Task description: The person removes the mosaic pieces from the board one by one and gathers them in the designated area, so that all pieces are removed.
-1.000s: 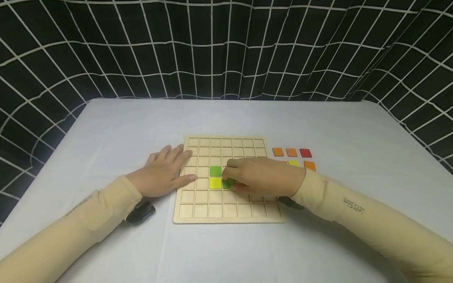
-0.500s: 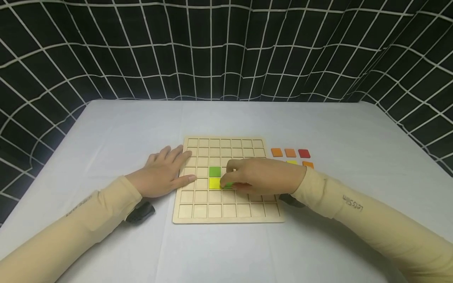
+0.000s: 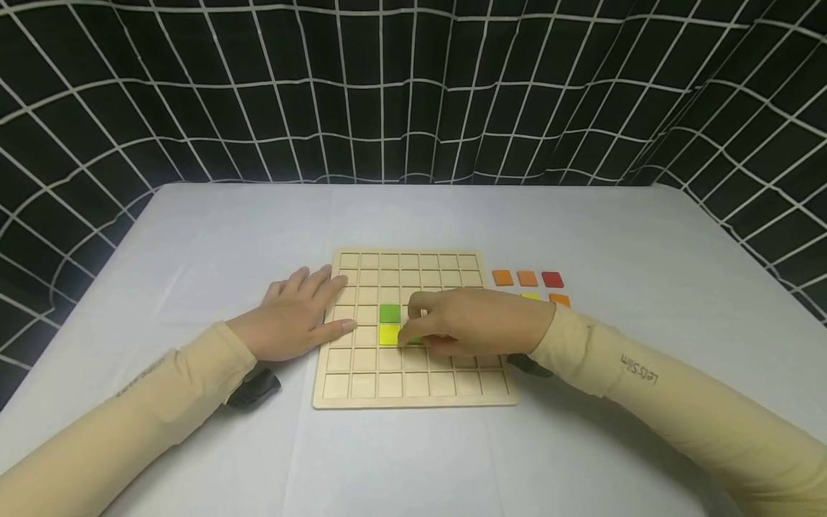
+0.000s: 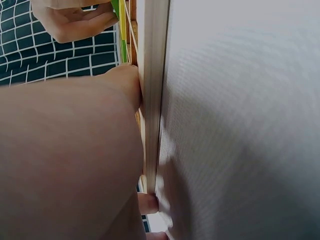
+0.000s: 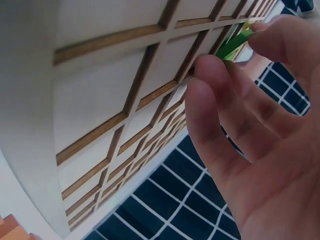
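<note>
A wooden grid board [image 3: 390, 385] lies on the table. A green tile [image 3: 390, 314] sits in one of its cells, with a yellow tile [image 3: 389, 335] in the cell just nearer. My right hand [image 3: 478, 322] is over the board and pinches a second green tile [image 5: 234, 45] between thumb and fingertips. That tile is tilted at the cell right of the yellow one, and my fingers mostly cover it in the head view. Spread out, my left hand [image 3: 291, 319] rests on the board's left edge, its thumb and a fingertip over the outer cells.
Right of the board lie loose tiles, among them a red tile [image 3: 552, 279], an orange tile [image 3: 502, 278] and a yellow one [image 3: 530, 296]. My right forearm and wrist hide part of that area. A black curtain with white grid lines [image 3: 381, 93] hangs behind the white table [image 3: 400, 459].
My right fingers have shifted slightly over the second green tile, so less of it shows in the head view. The left hand stays where it was on the board.
</note>
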`<state>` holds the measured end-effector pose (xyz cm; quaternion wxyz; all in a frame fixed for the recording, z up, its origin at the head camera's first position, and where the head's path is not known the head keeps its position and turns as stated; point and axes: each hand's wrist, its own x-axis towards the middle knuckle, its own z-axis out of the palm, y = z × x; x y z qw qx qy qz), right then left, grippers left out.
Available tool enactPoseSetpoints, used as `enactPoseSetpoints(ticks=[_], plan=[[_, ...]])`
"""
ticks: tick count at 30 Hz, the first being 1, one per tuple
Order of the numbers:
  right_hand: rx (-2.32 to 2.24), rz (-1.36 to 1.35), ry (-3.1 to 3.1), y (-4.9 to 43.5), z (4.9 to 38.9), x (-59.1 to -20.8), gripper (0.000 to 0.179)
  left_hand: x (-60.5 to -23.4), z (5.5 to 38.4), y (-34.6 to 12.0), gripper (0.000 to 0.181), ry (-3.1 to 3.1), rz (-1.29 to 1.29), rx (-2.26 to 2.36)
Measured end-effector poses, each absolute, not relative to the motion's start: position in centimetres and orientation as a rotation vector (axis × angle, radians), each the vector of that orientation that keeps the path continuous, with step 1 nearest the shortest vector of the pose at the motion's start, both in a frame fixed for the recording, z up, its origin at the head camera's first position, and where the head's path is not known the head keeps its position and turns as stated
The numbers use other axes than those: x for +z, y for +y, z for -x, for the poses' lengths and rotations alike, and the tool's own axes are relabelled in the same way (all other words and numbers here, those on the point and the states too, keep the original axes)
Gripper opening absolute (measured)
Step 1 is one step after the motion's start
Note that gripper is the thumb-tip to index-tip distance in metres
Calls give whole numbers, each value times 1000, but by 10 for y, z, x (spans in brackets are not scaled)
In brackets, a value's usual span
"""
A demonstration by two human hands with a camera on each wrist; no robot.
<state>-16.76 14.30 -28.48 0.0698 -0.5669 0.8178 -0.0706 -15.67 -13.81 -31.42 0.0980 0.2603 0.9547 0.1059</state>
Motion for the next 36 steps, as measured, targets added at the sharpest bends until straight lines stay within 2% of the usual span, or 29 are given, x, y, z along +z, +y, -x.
enactPoseSetpoints(ticks=[16, 23, 28, 36], plan=[[-274, 1597, 2548, 157, 159, -280, 23, -313, 158, -138, 73, 2821, -777, 295], [-272, 1533, 2679, 205, 130, -270, 23, -312, 156, -138, 74, 2808, -772, 301], [-176, 1487, 2746, 240, 105, -274, 30, -312, 156, -138, 74, 2804, -769, 316], [-149, 1465, 2807, 262, 82, -291, 36, -314, 158, -138, 73, 2812, -788, 302]])
